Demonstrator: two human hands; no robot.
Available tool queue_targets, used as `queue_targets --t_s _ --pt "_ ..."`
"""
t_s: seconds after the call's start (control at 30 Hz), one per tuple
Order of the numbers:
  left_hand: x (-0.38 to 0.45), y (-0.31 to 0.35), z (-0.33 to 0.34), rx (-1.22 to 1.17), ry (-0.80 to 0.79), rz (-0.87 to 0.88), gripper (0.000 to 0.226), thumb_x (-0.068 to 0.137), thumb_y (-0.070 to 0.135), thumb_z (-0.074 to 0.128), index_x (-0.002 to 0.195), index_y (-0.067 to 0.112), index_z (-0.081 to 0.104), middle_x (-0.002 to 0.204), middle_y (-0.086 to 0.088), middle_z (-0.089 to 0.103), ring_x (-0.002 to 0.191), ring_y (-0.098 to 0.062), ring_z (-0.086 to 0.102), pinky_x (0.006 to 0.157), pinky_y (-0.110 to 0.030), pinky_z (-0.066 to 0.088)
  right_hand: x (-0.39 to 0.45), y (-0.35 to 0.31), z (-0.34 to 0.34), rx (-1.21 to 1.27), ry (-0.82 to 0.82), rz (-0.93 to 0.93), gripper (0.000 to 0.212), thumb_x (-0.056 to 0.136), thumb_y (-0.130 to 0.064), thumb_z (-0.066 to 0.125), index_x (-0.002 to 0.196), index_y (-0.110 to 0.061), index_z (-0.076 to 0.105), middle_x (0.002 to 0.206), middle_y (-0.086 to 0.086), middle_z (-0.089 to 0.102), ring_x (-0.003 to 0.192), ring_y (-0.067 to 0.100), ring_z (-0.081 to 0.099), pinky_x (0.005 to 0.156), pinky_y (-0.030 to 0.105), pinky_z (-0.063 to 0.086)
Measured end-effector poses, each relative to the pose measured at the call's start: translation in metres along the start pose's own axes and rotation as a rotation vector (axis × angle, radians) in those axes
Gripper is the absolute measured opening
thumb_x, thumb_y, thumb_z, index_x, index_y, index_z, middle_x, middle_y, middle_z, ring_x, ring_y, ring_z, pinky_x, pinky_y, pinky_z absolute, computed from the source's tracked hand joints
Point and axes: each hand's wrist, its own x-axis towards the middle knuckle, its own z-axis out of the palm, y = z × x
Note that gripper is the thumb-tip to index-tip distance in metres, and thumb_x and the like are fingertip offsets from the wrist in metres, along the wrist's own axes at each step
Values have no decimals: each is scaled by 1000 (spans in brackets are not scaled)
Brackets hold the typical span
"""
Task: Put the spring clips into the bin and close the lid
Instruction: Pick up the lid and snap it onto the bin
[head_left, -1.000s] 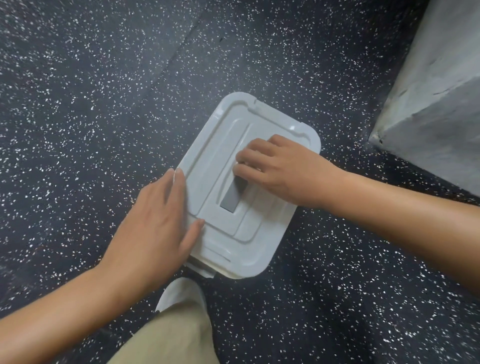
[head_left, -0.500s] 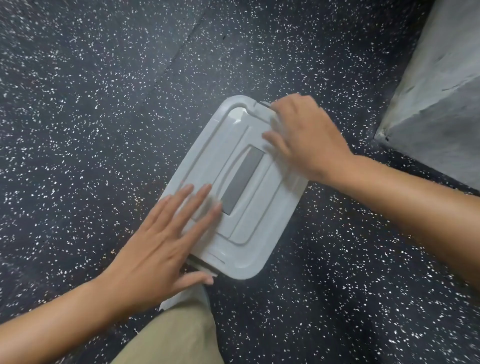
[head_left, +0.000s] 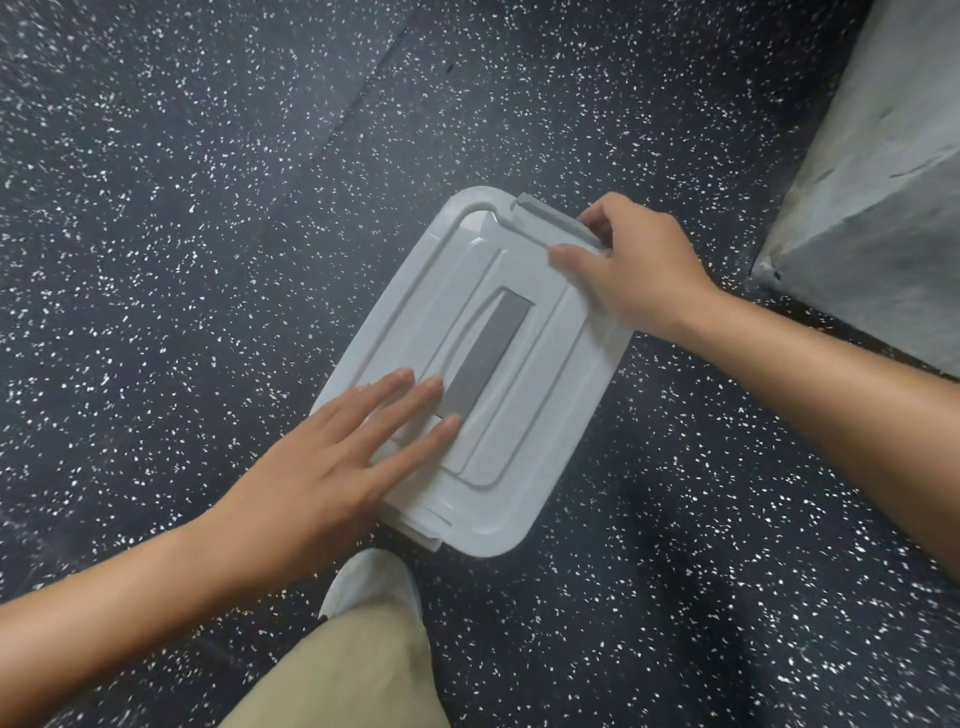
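Note:
A white plastic bin stands on the speckled floor with its white lid (head_left: 524, 441) lying on top, a grey handle strip (head_left: 485, 358) along the lid's middle. My left hand (head_left: 332, 467) lies flat on the lid's near left part, fingers spread and holding nothing. My right hand (head_left: 634, 265) is at the far right end, fingers curled on the grey latch (head_left: 556, 218) at the lid's edge. No spring clips are visible; the bin's inside is hidden under the lid.
A grey concrete block (head_left: 872, 197) rises at the right, close to the bin's far end. My white shoe (head_left: 371, 584) and beige trouser leg (head_left: 353, 675) are just in front of the bin. Dark speckled floor (head_left: 208, 208) surrounds everything.
My right hand went from the lid's middle to its far end and now grips the latch. My left hand slid from the lid's left edge onto its top, fingers flat.

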Motion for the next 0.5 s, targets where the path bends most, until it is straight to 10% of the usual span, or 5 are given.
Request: queue_targets --t_s 0.4,0.5 --pt "10 -6 -14 -10 -124 3 96 67 33 87 151 21 43 159 -10 34 144 -34 35 106 -47 45 -11 3 11 -5 120 -84 36 94 -45 62 119 -18 61 109 -2 66 100 19 60 84 34 46" --pt "19 1 -26 5 -74 -25 74 85 65 60 145 24 51 151 -7 44 134 -31 44 103 -48 45 -19 11 6 4 38 -103 43 99 -43 56 133 -17 53 126 0 63 115 20 57 97 36 45"
